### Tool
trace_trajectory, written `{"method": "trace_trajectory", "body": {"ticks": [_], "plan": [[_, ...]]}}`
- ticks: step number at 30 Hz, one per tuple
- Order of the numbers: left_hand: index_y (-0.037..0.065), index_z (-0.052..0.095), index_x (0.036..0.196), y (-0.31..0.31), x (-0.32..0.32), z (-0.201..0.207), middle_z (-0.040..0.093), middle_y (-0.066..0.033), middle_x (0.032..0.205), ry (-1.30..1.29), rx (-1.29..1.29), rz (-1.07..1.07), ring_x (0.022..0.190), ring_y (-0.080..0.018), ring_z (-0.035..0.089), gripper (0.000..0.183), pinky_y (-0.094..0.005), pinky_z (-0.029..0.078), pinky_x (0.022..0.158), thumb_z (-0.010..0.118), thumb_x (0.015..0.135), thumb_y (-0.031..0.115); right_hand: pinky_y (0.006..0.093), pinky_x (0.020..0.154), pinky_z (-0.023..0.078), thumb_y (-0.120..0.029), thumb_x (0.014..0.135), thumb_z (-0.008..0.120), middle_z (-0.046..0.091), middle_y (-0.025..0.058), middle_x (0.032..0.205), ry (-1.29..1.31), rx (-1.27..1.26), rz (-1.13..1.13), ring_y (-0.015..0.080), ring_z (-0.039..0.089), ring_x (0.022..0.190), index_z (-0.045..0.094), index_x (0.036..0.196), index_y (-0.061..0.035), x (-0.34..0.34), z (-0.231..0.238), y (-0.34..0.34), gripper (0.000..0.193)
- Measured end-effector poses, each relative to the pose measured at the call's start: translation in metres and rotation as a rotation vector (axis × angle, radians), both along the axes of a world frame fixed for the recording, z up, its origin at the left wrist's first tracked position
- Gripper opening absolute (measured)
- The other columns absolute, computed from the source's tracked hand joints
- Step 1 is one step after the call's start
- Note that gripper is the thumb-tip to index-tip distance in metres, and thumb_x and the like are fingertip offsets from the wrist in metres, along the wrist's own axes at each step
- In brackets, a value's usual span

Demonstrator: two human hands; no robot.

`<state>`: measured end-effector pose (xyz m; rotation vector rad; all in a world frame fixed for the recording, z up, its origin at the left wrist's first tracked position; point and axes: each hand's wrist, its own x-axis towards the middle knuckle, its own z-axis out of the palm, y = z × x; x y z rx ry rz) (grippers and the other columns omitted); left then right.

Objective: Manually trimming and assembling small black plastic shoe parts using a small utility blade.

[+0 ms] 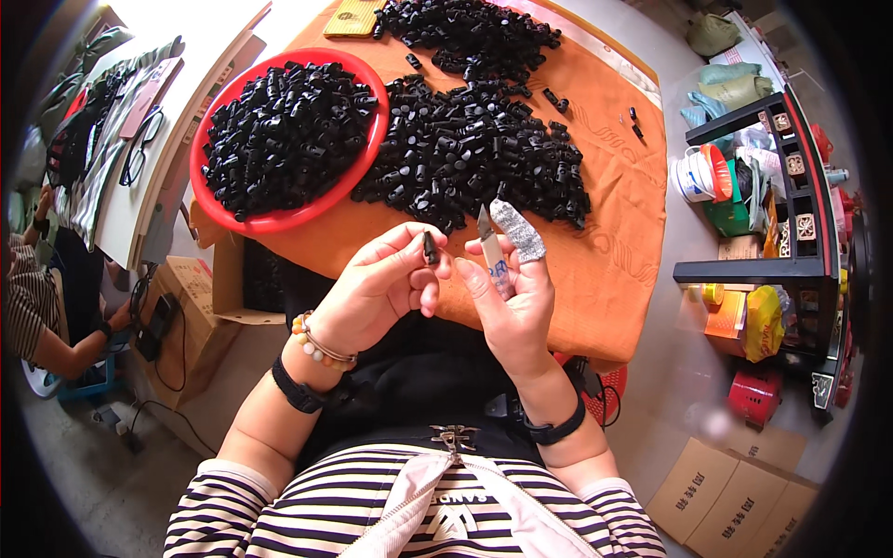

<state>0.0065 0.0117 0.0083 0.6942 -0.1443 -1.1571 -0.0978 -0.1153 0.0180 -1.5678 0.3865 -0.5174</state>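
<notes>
My left hand (384, 279) pinches a small black plastic part (430, 247) between thumb and fingertips. Just to its right, my right hand (513, 296) is closed around a small knife (495, 253) with a pointed grey blade and a light, taped-looking handle with blue marks. A grey knitted sleeve (518, 231) covers my raised right index finger. Both hands are close together above the near edge of the orange cloth. Beyond them spreads a large pile of similar black parts (484, 149). A red round basin (381, 139) at the left is heaped with more of them.
The table has an orange cloth (605, 307). A yellow tray (353, 17) lies at the far edge. Open cardboard box (223, 279) stands below left. At right are a black shelf (753, 270) and flattened cartons (735, 498). Another person's arm (70, 344) shows at far left.
</notes>
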Motion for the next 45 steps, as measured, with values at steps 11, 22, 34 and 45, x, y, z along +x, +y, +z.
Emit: {"method": "trace_trajectory", "body": {"ticks": [11, 22, 34, 45], "plan": [[0.009, 0.048, 0.109, -0.006, -0.014, 0.001, 0.054, -0.0008, 0.079, 0.029, -0.057, -0.047, 0.064, -0.0071, 0.052, 0.019, -0.0215, 0.044, 0.053, 0.05, 0.094, 0.021, 0.0225, 0.068, 0.048, 0.001, 0.087, 0.056, 0.054, 0.006, 0.096, -0.083, 0.347, 0.083, 0.0112, 0.058, 0.075, 0.035, 0.131, 0.0002, -0.001, 0.002, 0.0, 0.049], [0.006, 0.048, 0.107, 0.001, -0.014, 0.002, 0.058, -0.0042, 0.09, -0.078, -0.062, -0.077, 0.07, -0.0112, 0.058, 0.018, -0.0239, 0.051, 0.058, 0.049, 0.094, 0.019, 0.0208, 0.063, 0.047, -0.015, 0.091, 0.056, 0.051, 0.0036, 0.091, -0.027, 0.344, 0.096, 0.0082, 0.053, 0.068, 0.025, 0.136, 0.0, -0.006, 0.01, 0.008, 0.057], [0.006, 0.048, 0.11, 0.003, -0.012, 0.007, 0.053, -0.004, 0.074, 0.151, -0.061, -0.038, 0.053, -0.0092, 0.046, 0.022, -0.0215, 0.039, 0.047, 0.046, 0.093, 0.02, 0.0174, 0.053, 0.025, -0.013, 0.09, 0.056, 0.039, -0.0055, 0.068, -0.021, 0.253, 0.169, 0.0018, 0.03, 0.06, 0.027, 0.135, 0.0032, -0.02, 0.009, 0.003, 0.056], [0.013, 0.048, 0.103, 0.004, -0.005, 0.004, 0.049, 0.0007, 0.065, 0.186, -0.052, -0.058, 0.05, -0.0068, 0.038, 0.013, -0.0199, 0.03, 0.047, 0.044, 0.096, 0.024, 0.0152, 0.06, 0.037, -0.007, 0.084, 0.063, 0.051, -0.0016, 0.08, 0.113, 0.111, 0.238, 0.0022, 0.039, 0.068, 0.043, 0.125, 0.0029, -0.016, 0.005, 0.005, 0.046]]}}
